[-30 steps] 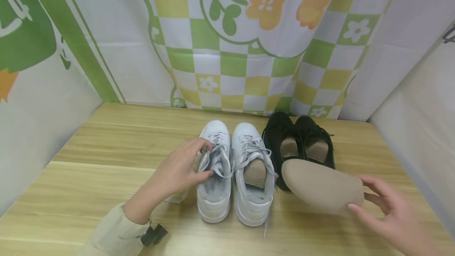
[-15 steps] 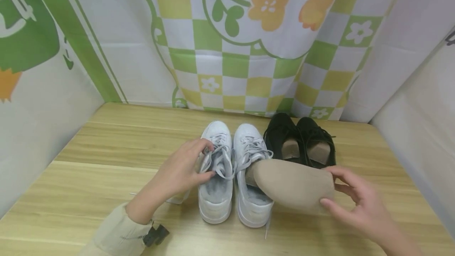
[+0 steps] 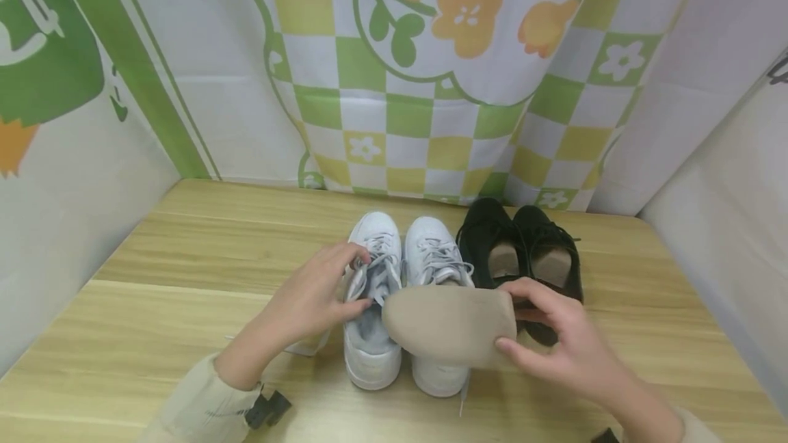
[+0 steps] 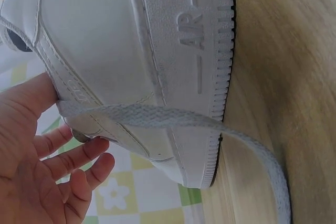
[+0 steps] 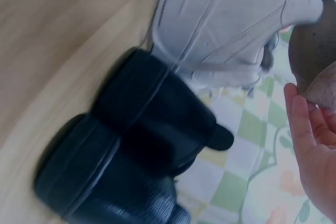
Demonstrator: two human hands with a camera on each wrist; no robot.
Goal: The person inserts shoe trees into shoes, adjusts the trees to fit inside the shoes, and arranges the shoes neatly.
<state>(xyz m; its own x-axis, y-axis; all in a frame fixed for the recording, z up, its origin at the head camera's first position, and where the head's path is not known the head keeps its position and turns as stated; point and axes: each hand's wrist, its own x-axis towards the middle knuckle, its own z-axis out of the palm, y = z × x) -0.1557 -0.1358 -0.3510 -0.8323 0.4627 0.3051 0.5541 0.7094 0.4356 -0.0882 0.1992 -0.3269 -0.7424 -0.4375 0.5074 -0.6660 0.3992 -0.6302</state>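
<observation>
My right hand (image 3: pixel 554 333) pinches a beige moulded shoe insert (image 3: pixel 449 323) by its squared end, between thumb and fingers. Its rounded end points left, over the opening of the left white sneaker (image 3: pixel 372 361). The insert covers much of the right white sneaker (image 3: pixel 429 238). At the left sneaker's collar, my left hand (image 3: pixel 314 286) grips the upper with its thumb inside the opening. The left wrist view shows fingers curled by the lace edge, and a grey lace (image 4: pixel 157 115) hanging down the sneaker's side. In the right wrist view the hollow insert (image 5: pixel 315 51) is partly cut off.
A pair of black shoes (image 3: pixel 486 214) stands right of the sneakers, with a beige insert (image 3: pixel 550 266) in each. All stand on a wooden tabletop (image 3: pixel 203 245). Printed curtain panels (image 3: pixel 406 115) close off the back and sides. A lace end lies left of the sneakers.
My right hand has carried the insert leftward, from beside the black shoes across the right sneaker to the left one. The left hand stays at the left sneaker's collar.
</observation>
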